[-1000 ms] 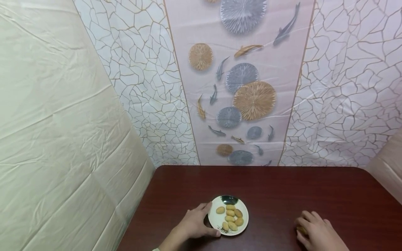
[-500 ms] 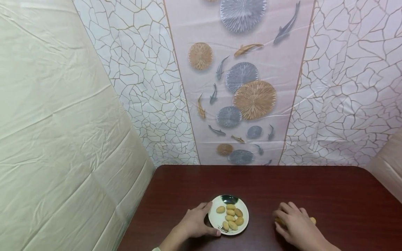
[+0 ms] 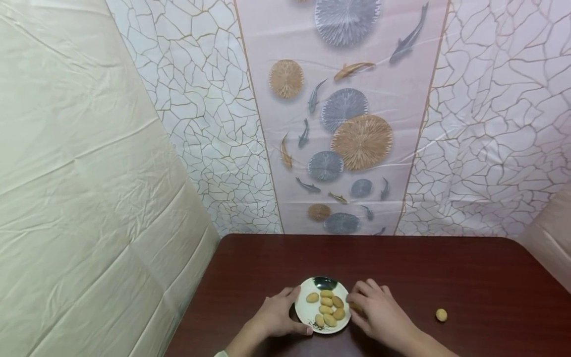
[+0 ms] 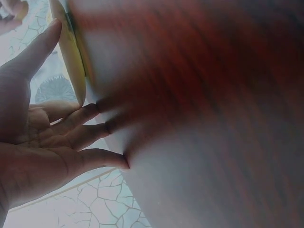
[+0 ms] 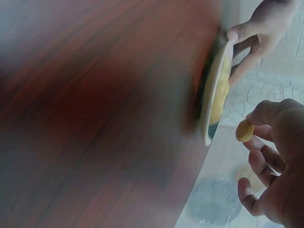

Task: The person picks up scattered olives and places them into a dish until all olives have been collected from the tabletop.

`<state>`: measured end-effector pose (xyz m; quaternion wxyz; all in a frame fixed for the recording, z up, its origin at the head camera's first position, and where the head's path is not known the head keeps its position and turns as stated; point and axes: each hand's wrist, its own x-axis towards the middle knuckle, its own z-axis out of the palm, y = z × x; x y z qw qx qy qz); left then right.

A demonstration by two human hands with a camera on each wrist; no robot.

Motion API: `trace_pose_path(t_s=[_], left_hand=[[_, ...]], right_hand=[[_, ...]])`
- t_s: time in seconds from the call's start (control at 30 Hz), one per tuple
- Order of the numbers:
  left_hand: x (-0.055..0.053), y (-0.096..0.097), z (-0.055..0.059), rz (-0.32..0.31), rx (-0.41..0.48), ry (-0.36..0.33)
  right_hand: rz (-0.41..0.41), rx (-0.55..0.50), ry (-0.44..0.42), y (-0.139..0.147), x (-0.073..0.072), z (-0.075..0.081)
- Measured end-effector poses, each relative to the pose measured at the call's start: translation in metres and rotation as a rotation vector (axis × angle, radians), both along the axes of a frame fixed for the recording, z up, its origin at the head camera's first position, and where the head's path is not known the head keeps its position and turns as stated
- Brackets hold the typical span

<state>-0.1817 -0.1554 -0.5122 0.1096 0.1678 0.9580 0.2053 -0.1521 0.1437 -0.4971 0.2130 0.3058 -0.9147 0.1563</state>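
Note:
A white plate (image 3: 305,311) with a dark green patch on its rim stands on the table, bearing several small oval yellow pieces (image 3: 325,301). My left hand (image 3: 277,315) steadies the plate from the left, thumb and index finger spread along its edge. In the left wrist view the other left fingers (image 4: 90,135) reach down to the tabletop. Just past the plate's right rim, my right hand (image 3: 379,313) pinches one oval yellow piece (image 5: 245,131) between thumb and index finger. The remaining right fingers are loosely bent.
One more yellow piece (image 3: 441,315) lies alone on the dark red-brown table (image 3: 392,265), right of the right hand. A patterned cloth (image 3: 357,198) hangs behind the table's far edge; pale cloth (image 3: 111,223) hangs along the left side.
My right hand has come left across the table to the plate with the yellow piece in its fingers, uncovering another piece behind it. The left hand and the plate stay in place.

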Motion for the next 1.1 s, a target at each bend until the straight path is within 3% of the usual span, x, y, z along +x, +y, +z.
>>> trace_pose_path(t_s=[0.27,0.53,0.8,1.1], left_hand=[[0.002,-0.001,-0.003,0.000,-0.006,0.015],[0.002,-0.002,-0.004,-0.006,-0.007,0.037],[0.003,-0.002,-0.003,-0.012,0.001,0.022],[0.001,0.000,0.000,-0.010,-0.004,0.025]], right_hand=[[0.055,-0.016,0.045,-0.040,-0.008,-0.004],[0.180,-0.069,0.059,-0.066,-0.014,-0.014],[0.237,-0.044,0.157,-0.083,-0.017,-0.020],[0.215,0.014,0.068,-0.084,-0.013,-0.019]])
